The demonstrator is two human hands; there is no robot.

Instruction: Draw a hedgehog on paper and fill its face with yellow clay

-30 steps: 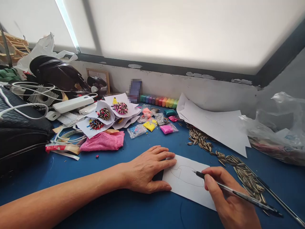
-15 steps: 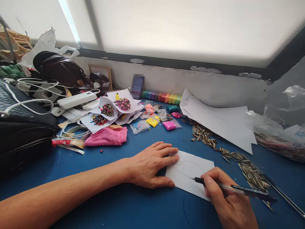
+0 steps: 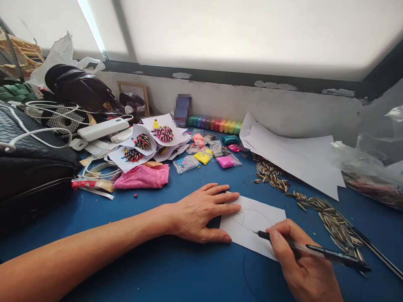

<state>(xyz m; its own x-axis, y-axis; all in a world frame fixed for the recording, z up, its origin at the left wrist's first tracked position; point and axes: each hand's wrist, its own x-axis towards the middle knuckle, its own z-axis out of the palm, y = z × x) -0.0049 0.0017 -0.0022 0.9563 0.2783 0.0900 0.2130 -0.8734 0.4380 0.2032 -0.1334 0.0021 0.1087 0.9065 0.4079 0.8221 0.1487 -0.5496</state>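
Note:
A small sheet of white paper (image 3: 239, 233) lies on the blue tabletop, with a thin rounded outline and a short stepped line drawn on it. My left hand (image 3: 204, 214) rests flat, fingers spread, its fingertips on the paper's left edge. In my right hand (image 3: 299, 260) is a black pen (image 3: 317, 251), gripped near the front. Its tip meets the paper at the lower part of the outline. Just beyond and to the right, striped sunflower seeds (image 3: 335, 224) lie in a long loose trail. Part of the paper's right side is hidden by my right hand.
Larger white sheets (image 3: 289, 151) lie behind the seeds. Bags of coloured clay (image 3: 203, 156) sit mid-table, beside papers bearing seed-covered clay figures (image 3: 163, 133). A pink cloth (image 3: 141, 176), a white power strip (image 3: 103, 128) and a black bag (image 3: 34, 163) crowd the left. A plastic bag (image 3: 368, 167) is at right.
The view has shifted slightly. My left hand still lies on the paper, and the pen in my right hand stays at the lower part of the outline.

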